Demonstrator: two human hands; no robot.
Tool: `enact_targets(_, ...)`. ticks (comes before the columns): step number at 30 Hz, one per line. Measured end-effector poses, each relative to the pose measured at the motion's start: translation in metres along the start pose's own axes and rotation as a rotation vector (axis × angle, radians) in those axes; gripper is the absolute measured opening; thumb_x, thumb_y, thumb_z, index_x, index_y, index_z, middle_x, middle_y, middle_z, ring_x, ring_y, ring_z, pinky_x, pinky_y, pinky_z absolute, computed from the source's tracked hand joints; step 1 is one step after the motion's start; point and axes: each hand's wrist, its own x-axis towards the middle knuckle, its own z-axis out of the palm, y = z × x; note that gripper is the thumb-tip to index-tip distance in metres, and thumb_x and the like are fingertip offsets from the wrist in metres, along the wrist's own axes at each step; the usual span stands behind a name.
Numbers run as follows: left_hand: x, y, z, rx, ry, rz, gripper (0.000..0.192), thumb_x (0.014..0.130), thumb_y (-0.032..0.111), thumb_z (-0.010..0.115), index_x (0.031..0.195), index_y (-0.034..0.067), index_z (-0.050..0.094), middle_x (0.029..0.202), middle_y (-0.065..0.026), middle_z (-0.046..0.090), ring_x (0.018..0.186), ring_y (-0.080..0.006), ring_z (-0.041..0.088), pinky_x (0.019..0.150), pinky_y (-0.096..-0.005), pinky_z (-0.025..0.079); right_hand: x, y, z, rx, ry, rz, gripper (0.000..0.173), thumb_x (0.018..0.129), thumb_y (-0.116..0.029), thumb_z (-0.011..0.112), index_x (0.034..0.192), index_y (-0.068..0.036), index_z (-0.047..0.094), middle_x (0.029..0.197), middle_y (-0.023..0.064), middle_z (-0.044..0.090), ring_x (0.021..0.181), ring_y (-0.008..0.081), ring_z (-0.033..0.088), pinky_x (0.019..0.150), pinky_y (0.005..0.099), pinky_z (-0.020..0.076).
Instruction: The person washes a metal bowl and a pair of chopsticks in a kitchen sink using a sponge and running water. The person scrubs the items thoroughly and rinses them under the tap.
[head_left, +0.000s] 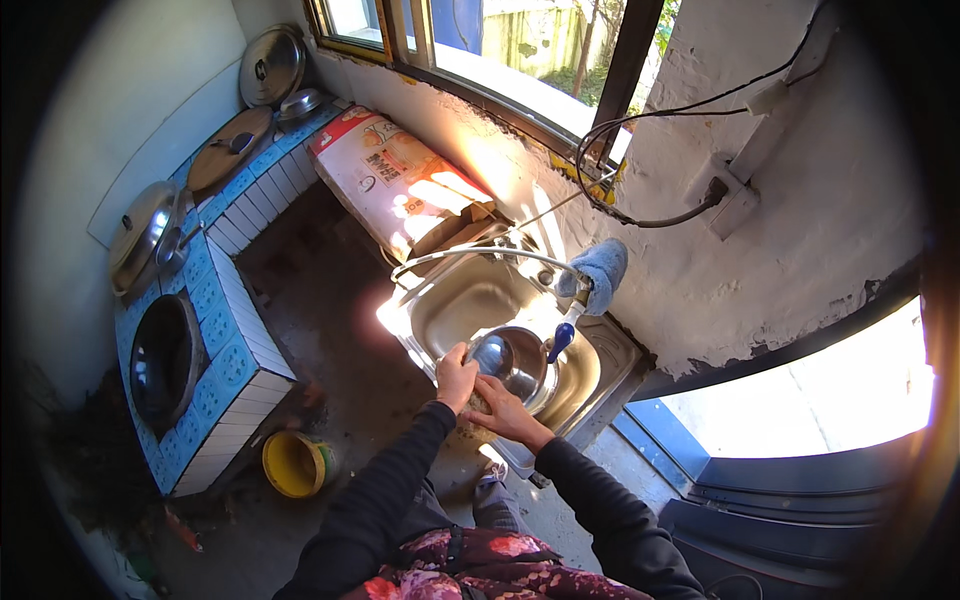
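A round metal pot or bowl (517, 360) rests, tilted, over the sink's near side, below a tap with a blue lever (561, 343). My left hand (456, 379) is closed on the pot's near-left edge or handle; its exact grip is partly hidden. My right hand (507, 415) lies against the near side, fingers touching beside my left hand, with something small and tan or rough beneath the palm that I cannot identify. The stainless steel sink (469, 296) has two basins. A blue cloth (602, 274) is wrapped round the tap pipe above it.
A printed cardboard box (401, 180) stands beyond the sink under the window. Left is a blue-tiled stove (217, 330) with a wok (166, 360), metal lids (139, 236) and a wooden lid (229, 148). A yellow bucket (294, 465) stands on the floor. A black cable (652, 223) hangs by the wall.
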Motion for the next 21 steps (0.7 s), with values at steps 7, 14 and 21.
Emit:
enact_targets(7, 0.0, 0.025, 0.003, 0.021, 0.012, 0.138, 0.014, 0.072, 0.008, 0.056, 0.072, -0.003, 0.047, 0.067, -0.0251, 0.048, 0.063, -0.0441, 0.044, 0.055, -0.043, 0.038, -0.002, 0.011, 0.014, -0.762, 0.195, -0.193, 0.067, 0.071, -0.033, 0.069, 0.127, -0.005, 0.047, 0.133, 0.0144, 0.045, 0.119, 0.033, 0.045, 0.095, 0.0495, 0.0382)
enact_targets(14, 0.02, 0.031, -0.027, 0.256, -0.153, 0.167, 0.01, 0.071, 0.006, 0.056, 0.078, -0.001, 0.054, 0.075, -0.0252, 0.058, 0.077, -0.045, 0.057, 0.066, -0.048, 0.045, -0.022, 0.03, -0.023, -0.992, 0.229, -0.423, 0.053, 0.069, -0.023, 0.064, 0.119, -0.008, 0.054, 0.125, 0.0106, 0.052, 0.119, 0.027, 0.046, 0.1, 0.0444, 0.0355)
enact_targets(21, -0.014, 0.028, 0.018, -0.065, 0.272, -0.017, 0.011, 0.07, 0.002, 0.055, 0.072, -0.001, 0.044, 0.06, -0.0174, 0.043, 0.055, -0.0316, 0.039, 0.055, -0.0401, 0.038, -0.001, -0.012, 0.012, -0.3, 0.322, -0.093, 0.053, 0.068, -0.013, 0.066, 0.12, -0.006, 0.054, 0.126, 0.0146, 0.053, 0.111, 0.0348, 0.053, 0.093, 0.043, 0.0442)
